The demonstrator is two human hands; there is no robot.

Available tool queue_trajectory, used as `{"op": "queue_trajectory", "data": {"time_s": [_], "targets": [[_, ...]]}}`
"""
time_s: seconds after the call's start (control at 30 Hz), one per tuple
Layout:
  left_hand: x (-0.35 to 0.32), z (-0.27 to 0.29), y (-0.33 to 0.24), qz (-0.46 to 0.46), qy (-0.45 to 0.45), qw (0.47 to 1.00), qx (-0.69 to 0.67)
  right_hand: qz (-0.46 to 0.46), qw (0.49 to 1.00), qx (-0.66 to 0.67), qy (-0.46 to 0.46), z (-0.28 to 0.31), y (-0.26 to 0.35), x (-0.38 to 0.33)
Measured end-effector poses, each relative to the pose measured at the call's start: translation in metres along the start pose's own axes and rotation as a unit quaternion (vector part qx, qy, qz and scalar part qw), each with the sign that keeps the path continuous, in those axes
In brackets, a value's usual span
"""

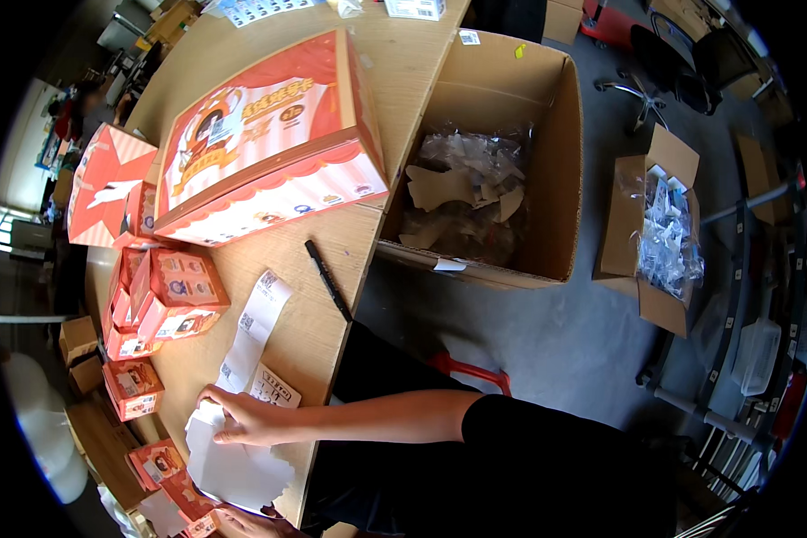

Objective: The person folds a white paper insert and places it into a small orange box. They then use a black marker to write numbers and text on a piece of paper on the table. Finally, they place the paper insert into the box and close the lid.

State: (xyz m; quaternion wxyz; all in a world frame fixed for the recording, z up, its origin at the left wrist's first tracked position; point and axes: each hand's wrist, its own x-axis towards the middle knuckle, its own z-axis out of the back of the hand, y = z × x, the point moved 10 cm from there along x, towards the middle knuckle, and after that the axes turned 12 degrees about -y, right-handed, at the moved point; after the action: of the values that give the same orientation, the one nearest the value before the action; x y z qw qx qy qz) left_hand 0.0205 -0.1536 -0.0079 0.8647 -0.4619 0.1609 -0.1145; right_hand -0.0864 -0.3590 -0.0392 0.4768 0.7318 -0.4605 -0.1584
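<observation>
Table (pixel 332 233): wooden, it lies under both hands.
Large carton (pixel 511 161): open, brown, on the floor far beyond the right hand, with plastic bags and cardboard scraps inside.
Big display box (pixel 269 143): red and orange, on the table well ahead of the right hand.
Small red boxes (pixel 175 291): a group near the right hand, ahead of it and to its left.
White sheets (pixel 229 466): a thin ragged stack directly under the right hand; I judge them light, floppy and easy to tear, so better to pinch at a free edge.
Label strip (pixel 255 332): long white paper just ahead of the fingertips.
Black pen (pixel 329 280): ahead, to the right.
Right hand (pixel 242 420): fingers spread, pressing flat on the sheets, nothing gripped.
Left hand (pixel 242 522): at the lower edge, mostly cut off; cannot tell its state.
</observation>
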Motion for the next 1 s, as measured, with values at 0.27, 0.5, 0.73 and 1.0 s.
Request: {"op": "queue_trajectory", "data": {"time_s": [0.27, 0.5, 0.73, 1.0], "targets": [[0.026, 0.002, 0.073, 0.093, -0.012, 0.938, -0.334, -0.002, 0.99, -0.073, 0.125, -0.023, 0.019, -0.023], [0.04, 0.008, 0.027, -0.169, -0.052, 0.97, -0.169, -0.041, 0.998, -0.036, -0.033, 0.018, 0.0, -0.006], [-0.017, 0.02, 0.012, -0.239, 0.02, 0.961, -0.141, 0.006, 0.994, -0.084, -0.067, -0.011, 0.016, -0.023], [-0.018, 0.024, 0.055, -0.063, 0.04, 0.96, -0.271, -0.059, 0.974, -0.218, -0.003, -0.04, 0.006, -0.041]]}}
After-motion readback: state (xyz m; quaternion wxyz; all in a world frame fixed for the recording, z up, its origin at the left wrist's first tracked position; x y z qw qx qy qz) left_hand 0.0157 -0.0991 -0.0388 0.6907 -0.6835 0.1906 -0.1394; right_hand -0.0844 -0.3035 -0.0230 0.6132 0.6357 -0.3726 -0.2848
